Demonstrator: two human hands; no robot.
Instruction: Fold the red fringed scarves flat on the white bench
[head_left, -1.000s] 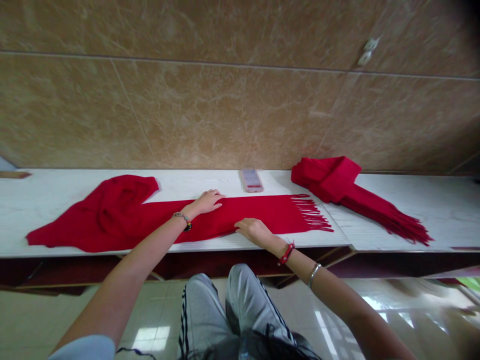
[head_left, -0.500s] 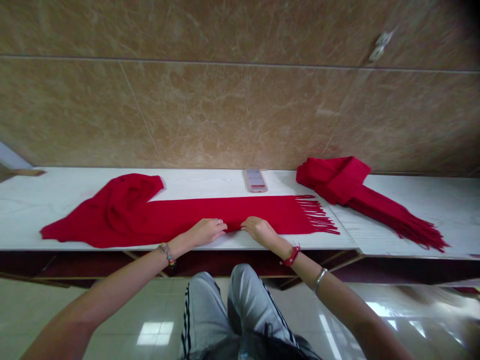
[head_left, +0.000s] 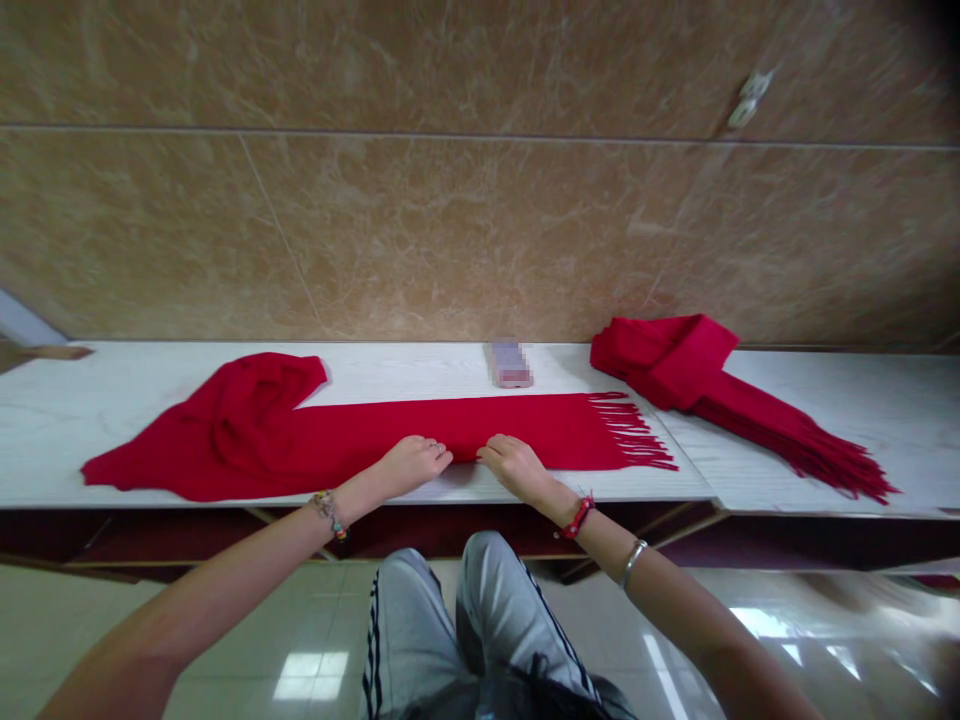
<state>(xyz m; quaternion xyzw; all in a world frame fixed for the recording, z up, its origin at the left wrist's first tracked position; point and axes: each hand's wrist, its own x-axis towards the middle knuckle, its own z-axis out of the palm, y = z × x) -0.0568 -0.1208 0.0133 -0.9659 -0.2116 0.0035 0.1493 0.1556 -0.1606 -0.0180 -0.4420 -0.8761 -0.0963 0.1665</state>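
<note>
A long red scarf (head_left: 337, 435) lies stretched along the white table (head_left: 75, 400), its left end bunched in a heap and its fringed right end flat. My left hand (head_left: 409, 463) and my right hand (head_left: 514, 463) sit side by side at the scarf's near edge, close to the table's front. Both hands have their fingers curled and pinching that edge of the cloth.
A second red scarf (head_left: 697, 380), partly folded with its fringe trailing right, lies at the back right. A small blurred box (head_left: 510, 362) sits by the marble wall behind the scarf. My grey-trousered knees are under the table's front edge, over a glossy tiled floor.
My left hand slid from the scarf's far edge to its near edge, beside my right hand. Both hands went from lying flat to curled on the near edge.
</note>
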